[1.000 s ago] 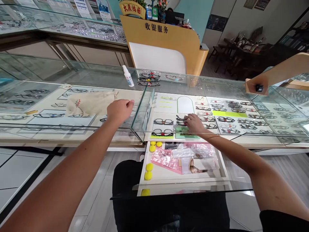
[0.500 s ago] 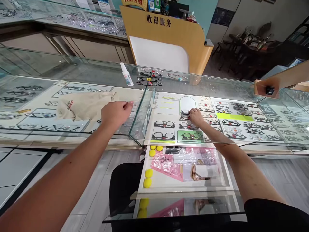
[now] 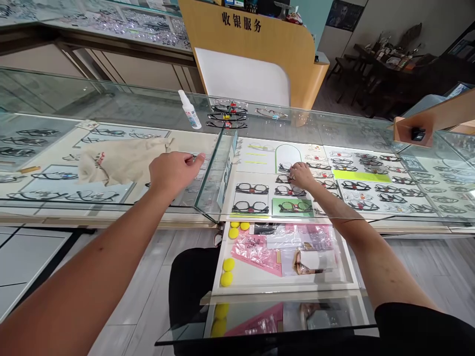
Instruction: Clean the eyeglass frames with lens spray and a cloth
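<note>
My left hand (image 3: 174,170) rests at the glass countertop, left of the upright glass divider. Its fingers are curled, the thumb sticks out, and nothing shows in it. A beige cloth (image 3: 120,160) lies beside it on the left. My right hand (image 3: 302,176) reaches into the lit display case, fingers closed at the right end of a dark-framed pair of eyeglasses (image 3: 283,179). Just behind that pair lies another pair of eyeglasses (image 3: 285,167), in front of a white arched card (image 3: 288,154). Nearer me, more eyeglasses (image 3: 290,191) stand in rows, one pair on a green card (image 3: 292,207).
A white spray bottle (image 3: 190,111) and several stacked eyeglasses (image 3: 227,117) stand on the glass top. Below the case, an open drawer (image 3: 252,287) holds plastic packets (image 3: 256,252) and yellow discs (image 3: 226,279). A wooden cashier counter (image 3: 304,64) stands beyond.
The view has tilted slightly downward. My right hand has shifted slightly at the eyeglasses, and the pair behind shows more clearly. My left hand stays nearly in place.
</note>
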`<action>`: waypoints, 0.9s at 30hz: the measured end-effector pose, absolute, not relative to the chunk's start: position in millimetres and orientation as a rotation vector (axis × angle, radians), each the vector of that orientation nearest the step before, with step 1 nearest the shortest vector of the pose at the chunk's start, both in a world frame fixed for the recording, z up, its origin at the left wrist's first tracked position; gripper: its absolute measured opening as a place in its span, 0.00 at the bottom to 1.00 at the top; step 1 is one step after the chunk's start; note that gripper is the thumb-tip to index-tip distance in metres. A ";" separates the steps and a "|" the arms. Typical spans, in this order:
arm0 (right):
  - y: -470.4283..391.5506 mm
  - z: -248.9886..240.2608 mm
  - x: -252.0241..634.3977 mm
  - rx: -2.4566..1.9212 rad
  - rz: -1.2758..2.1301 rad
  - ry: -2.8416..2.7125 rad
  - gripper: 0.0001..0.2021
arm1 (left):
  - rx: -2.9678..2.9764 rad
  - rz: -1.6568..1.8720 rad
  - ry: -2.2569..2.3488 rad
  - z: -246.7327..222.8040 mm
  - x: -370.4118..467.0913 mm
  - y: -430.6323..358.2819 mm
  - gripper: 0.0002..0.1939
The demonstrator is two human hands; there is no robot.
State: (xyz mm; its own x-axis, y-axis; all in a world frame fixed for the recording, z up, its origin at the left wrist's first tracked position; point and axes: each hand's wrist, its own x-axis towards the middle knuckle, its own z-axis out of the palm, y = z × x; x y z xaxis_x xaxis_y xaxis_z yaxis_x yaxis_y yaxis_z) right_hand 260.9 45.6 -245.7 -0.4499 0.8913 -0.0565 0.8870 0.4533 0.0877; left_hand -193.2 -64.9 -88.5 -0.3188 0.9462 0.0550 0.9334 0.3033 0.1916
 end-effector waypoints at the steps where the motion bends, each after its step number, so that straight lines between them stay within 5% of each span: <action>1: 46.1 -244.7 261.0 1.596 0.058 2.591 0.14 | 1.792 0.289 2.482 -88.4 -193.1 -64.8 0.29; 27: 57.1 -236.2 257.7 1.682 -0.066 2.531 0.22 | 1.786 0.285 2.472 -85.7 -191.0 -64.3 0.29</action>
State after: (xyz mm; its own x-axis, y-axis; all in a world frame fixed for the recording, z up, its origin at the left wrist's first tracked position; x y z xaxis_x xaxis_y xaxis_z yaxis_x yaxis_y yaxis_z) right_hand 257.7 57.1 -236.2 -0.3841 0.9168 -0.1090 0.9213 0.3884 0.0206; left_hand -191.0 -64.3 -85.7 -0.3179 0.9470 0.0454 0.9325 0.3037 0.1957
